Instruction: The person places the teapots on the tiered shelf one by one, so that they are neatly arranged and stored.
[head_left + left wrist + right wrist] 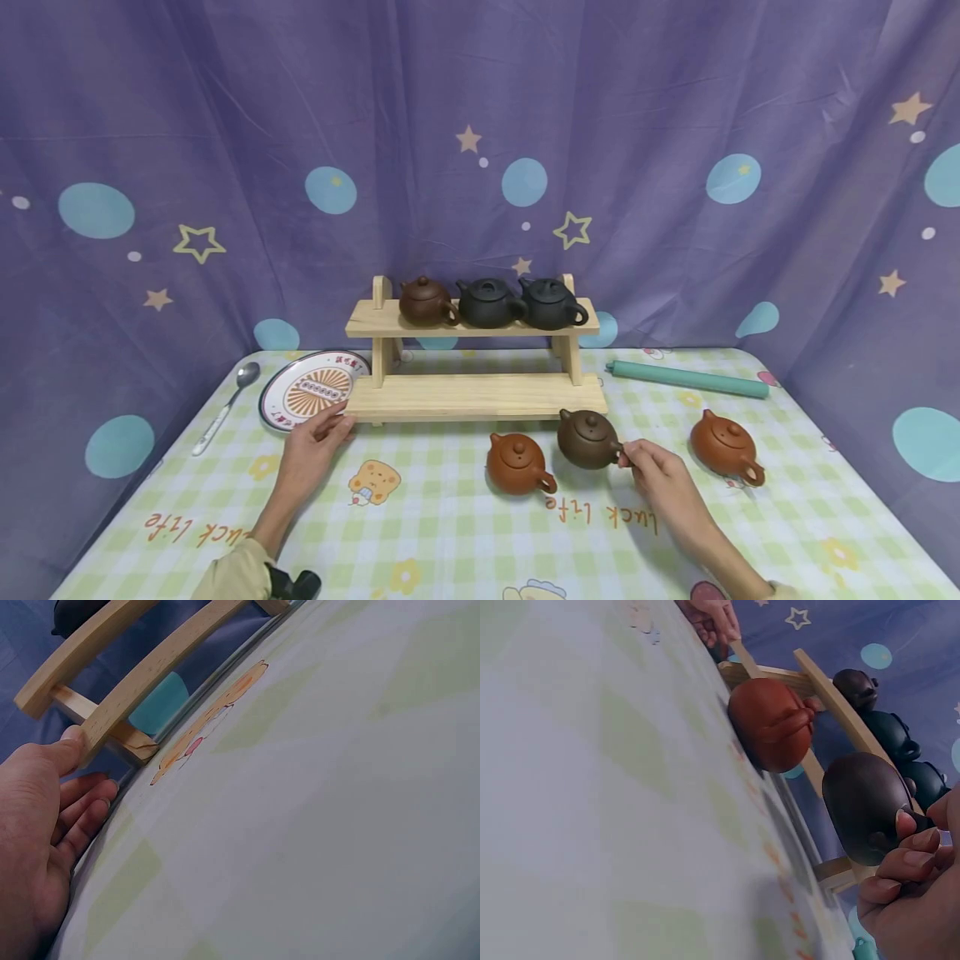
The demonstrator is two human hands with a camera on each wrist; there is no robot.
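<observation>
My right hand (670,492) pinches the handle of a dark brown teapot (587,440), its spout pointing away to the left. In the right wrist view that teapot (866,806) hangs above the cloth, in front of the two-tier wooden shelf (480,394). My left hand (311,450) holds the left end of the shelf's lower board, thumb on the board and fingers below it in the left wrist view. An orange-brown teapot (516,465) stands just left of the held one; another reddish teapot (724,446) sits farther right.
On the upper board stand a brown teapot (426,302) and two black teapots (487,305). A patterned plate (281,392) and a spoon (223,415) lie at the left. A green roll (690,377) lies back right, before a purple curtain (645,100).
</observation>
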